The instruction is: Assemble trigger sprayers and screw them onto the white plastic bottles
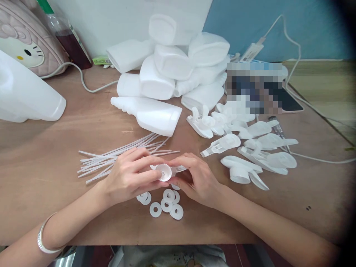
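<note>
Between my two hands is a white plastic trigger spray head [163, 172], its round hollow collar turned up toward me. My left hand [130, 172] has its fingers closed around the collar's left side. From the right, my right hand [194, 177] pinches the part that extends out of the collar; that part is mostly covered by the fingers. White ring washers [155, 210] lie just below the hands, a few overlapping. Thin white plastic tubes [102, 163] are spread on the table, partly under my left hand.
White plastic bottles [158, 115] are heaped at the back centre. More trigger spray heads [267, 155] lie to the right, near a phone [289, 100]. A large white bottle [27, 89], a bottle of dark liquid [73, 48] and a pink bag [52, 33] stand back left. A white cable [325, 158] crosses the right side.
</note>
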The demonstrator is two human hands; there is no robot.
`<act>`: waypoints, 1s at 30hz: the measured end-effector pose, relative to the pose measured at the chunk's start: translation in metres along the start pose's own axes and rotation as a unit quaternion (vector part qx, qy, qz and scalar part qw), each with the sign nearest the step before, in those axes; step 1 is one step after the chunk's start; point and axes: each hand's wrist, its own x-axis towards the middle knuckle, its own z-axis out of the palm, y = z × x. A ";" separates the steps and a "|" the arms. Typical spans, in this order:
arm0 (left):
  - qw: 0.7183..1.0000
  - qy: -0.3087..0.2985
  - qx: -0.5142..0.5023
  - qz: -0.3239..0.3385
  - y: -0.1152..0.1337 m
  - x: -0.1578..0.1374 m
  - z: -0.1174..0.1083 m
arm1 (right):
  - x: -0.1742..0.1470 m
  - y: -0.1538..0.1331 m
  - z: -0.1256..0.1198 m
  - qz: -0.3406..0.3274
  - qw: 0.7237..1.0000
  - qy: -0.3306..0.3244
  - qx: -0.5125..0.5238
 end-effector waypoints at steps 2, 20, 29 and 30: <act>1.000 -0.009 0.001 -0.002 0.001 0.000 0.000 | -0.001 0.000 0.000 -0.002 1.000 -0.002 0.000; 0.998 -0.035 0.000 -0.045 0.005 0.002 0.001 | -0.004 0.001 0.001 0.017 1.000 -0.006 0.009; 0.998 -0.029 0.005 -0.048 0.006 0.001 0.006 | -0.003 -0.002 0.002 0.015 1.000 -0.022 -0.001; 0.998 -0.031 0.005 -0.053 0.006 0.001 0.005 | -0.003 -0.002 0.002 0.015 1.000 -0.025 -0.004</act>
